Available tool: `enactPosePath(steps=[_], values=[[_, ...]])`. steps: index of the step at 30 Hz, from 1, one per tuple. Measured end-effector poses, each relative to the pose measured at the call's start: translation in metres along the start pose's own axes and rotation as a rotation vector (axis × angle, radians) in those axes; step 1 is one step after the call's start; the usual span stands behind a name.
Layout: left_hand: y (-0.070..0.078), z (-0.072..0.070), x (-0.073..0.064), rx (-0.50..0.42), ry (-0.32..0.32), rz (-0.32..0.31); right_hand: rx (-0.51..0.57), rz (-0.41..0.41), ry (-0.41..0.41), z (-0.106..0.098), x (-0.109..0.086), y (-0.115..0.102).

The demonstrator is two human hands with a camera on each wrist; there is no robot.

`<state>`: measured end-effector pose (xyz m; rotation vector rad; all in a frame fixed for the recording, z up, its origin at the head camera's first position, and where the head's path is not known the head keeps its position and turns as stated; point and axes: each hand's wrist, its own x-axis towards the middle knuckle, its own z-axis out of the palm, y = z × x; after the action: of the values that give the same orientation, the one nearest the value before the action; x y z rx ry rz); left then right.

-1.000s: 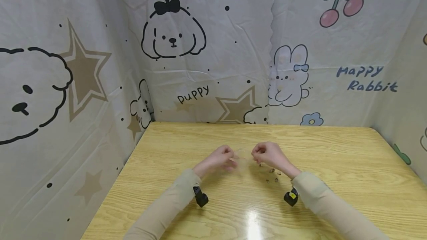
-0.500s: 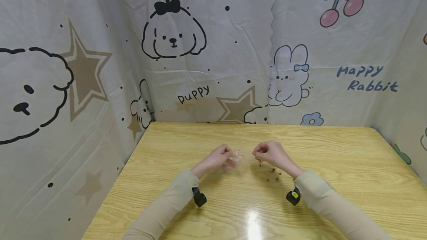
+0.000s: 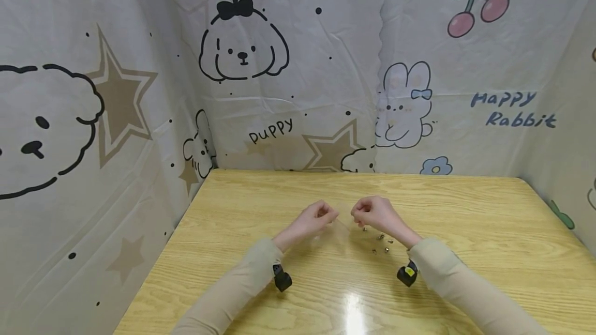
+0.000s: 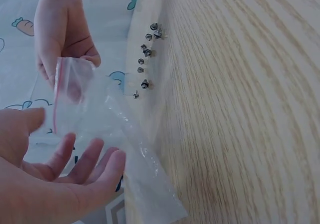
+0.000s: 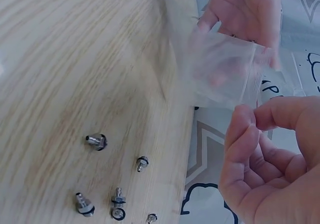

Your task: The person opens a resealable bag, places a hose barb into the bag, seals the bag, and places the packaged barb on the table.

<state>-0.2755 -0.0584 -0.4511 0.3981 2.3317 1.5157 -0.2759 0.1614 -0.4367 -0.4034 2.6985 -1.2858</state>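
A clear zip-lock bag [image 4: 82, 84] with a red strip along its mouth hangs between the two hands. My right hand [image 3: 374, 212] pinches a corner of the mouth between thumb and index finger; the right wrist view shows this hand [image 5: 272, 156] with the other fingers curled in. My left hand [image 3: 313, 221] is at the bag's other side. In the left wrist view this hand [image 4: 65, 174] has its thumb and fingers apart, right by the lower end of the red strip. Several small metal fittings [image 5: 96, 141] with dark rings lie on the table, below the right hand in the head view.
The wood-grain table [image 3: 261, 195] reaches back to a white printed cloth [image 3: 326, 66] hung behind it and at both sides. Small black cameras [image 3: 282, 277] are strapped to both wrists. The fittings lie scattered close together.
My left hand has turned, and its thumb and fingers have come closer together at the bag's edge. The bag has shifted and blurred between the hands. My right hand has barely moved.
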Motion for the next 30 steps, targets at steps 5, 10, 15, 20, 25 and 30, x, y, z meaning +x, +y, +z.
enactPosePath(steps=[5,10,15,20,25,30], values=[[-0.001,0.001,0.0,0.087,0.035,0.048,0.021,0.023,-0.007,-0.002,0.0,-0.001],[-0.007,0.008,0.002,0.351,-0.021,0.127,0.024,0.037,-0.007,-0.006,0.001,-0.001],[-0.015,0.016,0.006,0.449,-0.05,0.181,0.021,0.033,-0.019,-0.007,0.003,-0.002],[-0.019,0.021,0.008,0.405,-0.027,0.171,0.041,0.049,-0.032,-0.007,0.003,-0.006],[-0.019,0.023,0.009,0.322,-0.01,0.14,0.057,0.06,-0.038,-0.007,0.002,-0.007],[-0.022,0.024,0.011,0.333,0.029,0.158,0.068,0.061,-0.046,-0.008,0.002,-0.006]])
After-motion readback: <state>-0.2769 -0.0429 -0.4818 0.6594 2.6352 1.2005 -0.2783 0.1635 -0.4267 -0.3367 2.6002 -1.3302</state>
